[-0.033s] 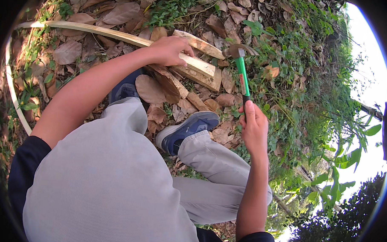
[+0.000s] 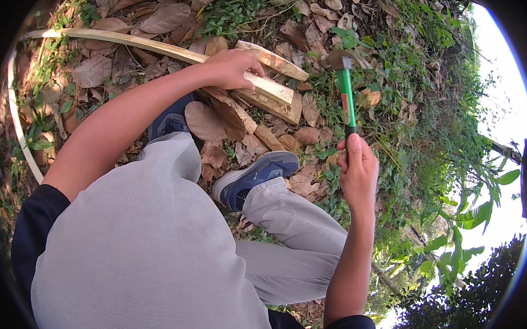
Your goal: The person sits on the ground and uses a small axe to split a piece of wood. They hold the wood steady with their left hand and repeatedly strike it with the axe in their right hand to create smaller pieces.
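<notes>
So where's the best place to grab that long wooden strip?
Probably near the end where the left hand already presses on the long wooden strip, coming down from above. It lies flat on the dry leaves, narrow enough for fingers to wrap its edges. The right hand holds the green-handled hammer raised beside it.

— Where are you working?
— You're outdoors, on rough ground at the edge of a garden or wood. Dry brown leaves (image 2: 164, 16) lie all around you, green weeds (image 2: 406, 71) creep between them, leafy bushes (image 2: 476, 212) stand at your right, and bright sky (image 2: 504, 74) shows beyond.
</notes>
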